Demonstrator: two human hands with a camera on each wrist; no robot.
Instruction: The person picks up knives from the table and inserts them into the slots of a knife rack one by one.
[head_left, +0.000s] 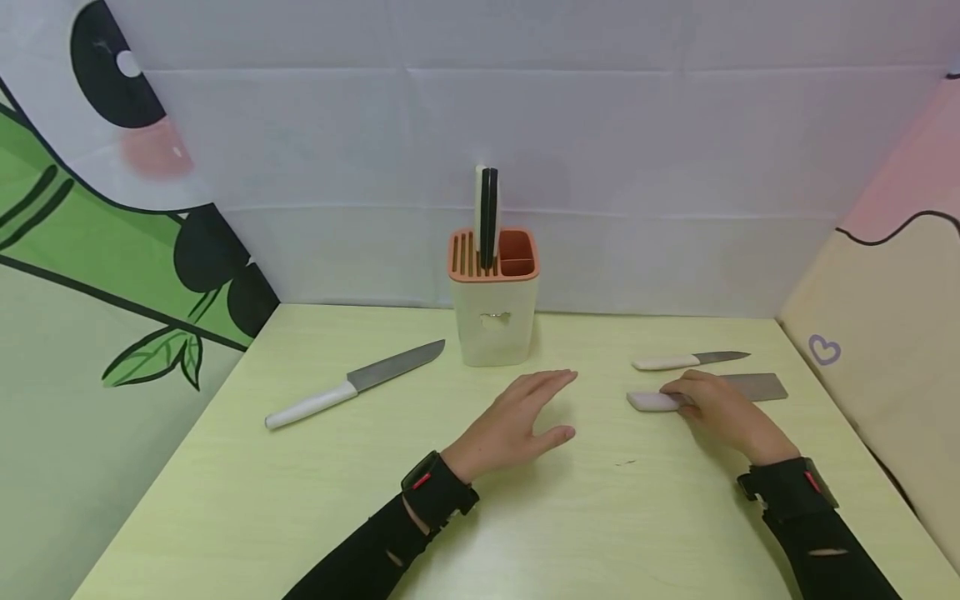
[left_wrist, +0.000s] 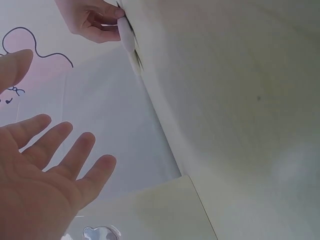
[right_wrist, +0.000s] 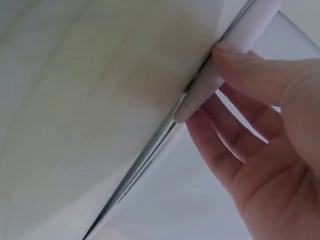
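Well, on the left a long knife (head_left: 352, 385) lies loose on the tabletop (head_left: 300, 517), untouched. Our left hand (head_left: 517, 425) hovers flat, fingers (left_wrist: 60, 155) spread and holding nothing, in front of the knife block (head_left: 494, 304). Our right hand (head_left: 720, 408) pinches the white handle of the cleaver (head_left: 705, 393), which lies flat on the tabletop beside a small knife (head_left: 686, 360). We judge the thin pinch risky: the heavy blade could tip, slip, or swing toward the idle hand.
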